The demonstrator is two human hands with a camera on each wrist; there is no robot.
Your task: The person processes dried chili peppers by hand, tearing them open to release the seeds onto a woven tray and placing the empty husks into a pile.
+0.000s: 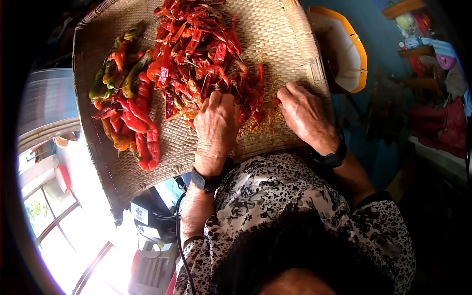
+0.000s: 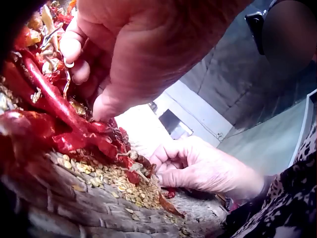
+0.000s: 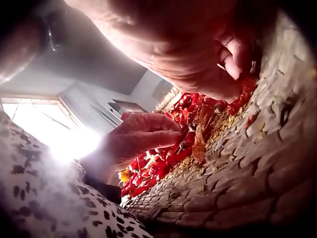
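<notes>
A heap of dried red chili peppers [image 1: 196, 54] lies on a woven tray [image 1: 275, 44]. At its near edge my left hand [image 1: 216, 120] bends its fingers down and pinches a dried chili pepper [image 3: 184, 144], partly covered by the fingertips. My right hand [image 1: 306, 118], to the right of the heap, pinches a red piece of chili pepper [image 3: 243, 93] between thumb and curled fingers, low over the weave. Loose yellow seeds [image 2: 124, 186] are scattered between the two hands.
A separate group of fresher red and green peppers [image 1: 130, 115] lies on the tray's left side. Beyond the right rim stands a white basin [image 1: 339, 64] with an orange edge. My patterned garment [image 1: 290, 182] is close against the tray's near edge.
</notes>
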